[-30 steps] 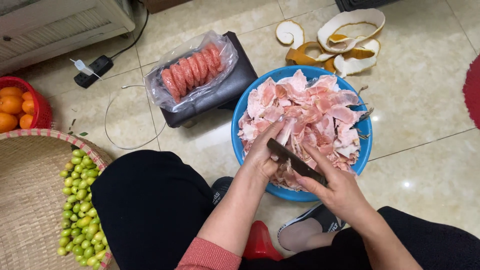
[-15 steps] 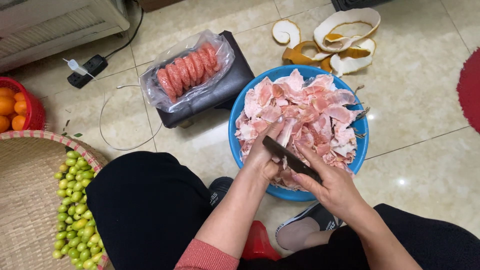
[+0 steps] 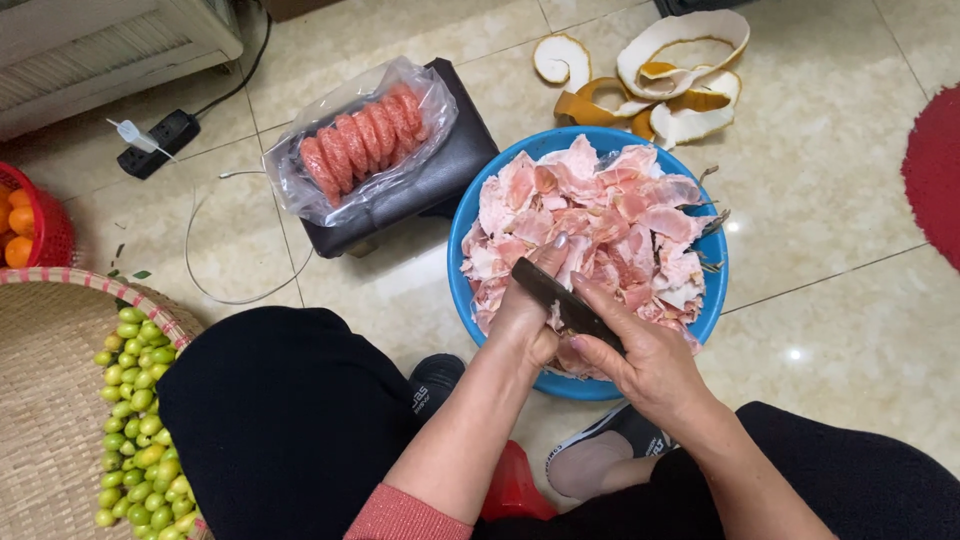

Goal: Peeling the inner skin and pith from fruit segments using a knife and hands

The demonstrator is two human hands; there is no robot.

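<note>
My right hand grips a dark-bladed knife, its blade slanting up to the left. My left hand is closed around a pink fruit segment held against the blade, mostly hidden by the fingers. Both hands hover over the near rim of a blue basin heaped with pale pink fruit membranes and peelings.
A clear bag of peeled pink fruit segments lies on a black stool. Thick white and yellow rind lies beyond the basin. A woven tray holds small green fruits at left, near a red basket of oranges. A power strip with a cable sits on the tiled floor.
Both hands and the knife stay over the basin's near edge with only slight shifts. The view has drifted a little.
</note>
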